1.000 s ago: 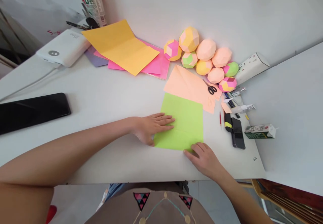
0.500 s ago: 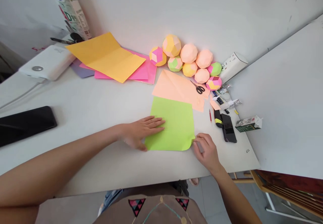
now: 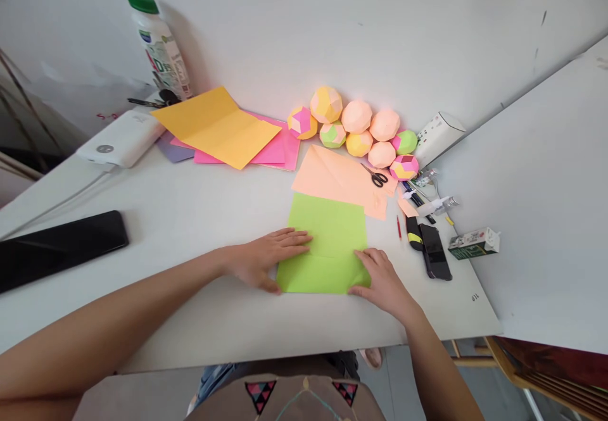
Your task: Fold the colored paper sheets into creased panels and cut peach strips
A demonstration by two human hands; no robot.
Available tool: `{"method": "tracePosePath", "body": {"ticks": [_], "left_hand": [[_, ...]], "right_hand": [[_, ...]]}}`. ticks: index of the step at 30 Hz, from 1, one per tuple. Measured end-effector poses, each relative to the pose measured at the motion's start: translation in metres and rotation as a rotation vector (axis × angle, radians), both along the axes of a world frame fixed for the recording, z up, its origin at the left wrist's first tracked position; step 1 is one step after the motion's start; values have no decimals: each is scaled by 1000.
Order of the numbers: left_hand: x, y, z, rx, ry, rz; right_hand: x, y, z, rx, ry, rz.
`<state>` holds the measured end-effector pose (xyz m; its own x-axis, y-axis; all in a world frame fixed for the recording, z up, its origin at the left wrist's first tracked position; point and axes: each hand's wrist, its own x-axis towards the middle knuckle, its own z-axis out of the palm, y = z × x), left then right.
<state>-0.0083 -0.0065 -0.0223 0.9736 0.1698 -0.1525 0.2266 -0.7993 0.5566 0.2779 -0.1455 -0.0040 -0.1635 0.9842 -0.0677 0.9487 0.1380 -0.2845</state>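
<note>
A light green sheet of paper (image 3: pixel 327 231) lies on the white desk in front of me, with a faint crease line across its middle. My left hand (image 3: pixel 263 256) rests flat on the sheet's left edge, fingers stretched out and thumb near the lower left corner. At the right edge, my right hand (image 3: pixel 382 282) touches the paper with fingers and thumb apart, near the lower right corner. The paper looks slightly raised there. Just beyond the green sheet lie peach paper (image 3: pixel 323 171) and black-handled scissors (image 3: pixel 377 177).
Several faceted paper balls (image 3: pixel 357 117) are grouped by the wall. Orange paper (image 3: pixel 221 126) lies over pink sheets (image 3: pixel 287 145) at the back left. A phone (image 3: pixel 61 247) and a white power bank (image 3: pixel 118 139) are left; another phone (image 3: pixel 434 251) and a small carton (image 3: pixel 475 244) are right.
My right hand has let go of the curled lower right corner and spread onto the right edge. A crease line now shows on the sheet. The left hand stays on the left edge.
</note>
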Motion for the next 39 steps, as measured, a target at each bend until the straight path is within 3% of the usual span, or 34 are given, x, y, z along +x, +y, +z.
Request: {"method": "tracePosePath", "body": {"ticks": [5, 9, 13, 17, 24, 27, 29, 31, 34, 36, 39], "left_hand": [[-1, -12, -11, 75, -166, 62], [-4, -24, -15, 70, -213, 154], [-13, -32, -14, -70, -289, 268], [-16, -39, -10, -250, -348, 274], [-3, -49, 9, -431, -493, 237], [0, -51, 11, -286, -546, 187], [1, -50, 6, -123, -562, 179], [2, -49, -1, -33, -608, 140], [2, -46, -9, -13, -727, 31], [1, -44, -11, -22, -775, -10], [1, -46, -10, -20, -796, -42]], "right_hand": [[1, 6, 6, -130, 78, -63], [2, 4, 6, -52, 204, -111], [4, -11, 9, 39, 573, -153], [2, -28, 9, 80, 857, -272], [-9, -30, -7, 230, 875, -649], [-14, -27, -10, 230, 882, -686], [-13, -28, -10, 226, 886, -643], [-8, -31, -10, 174, 951, -514], [5, -35, -10, -4, 1073, -143], [13, -37, -9, -104, 1031, 88], [18, -37, -9, -124, 891, 262]]}}
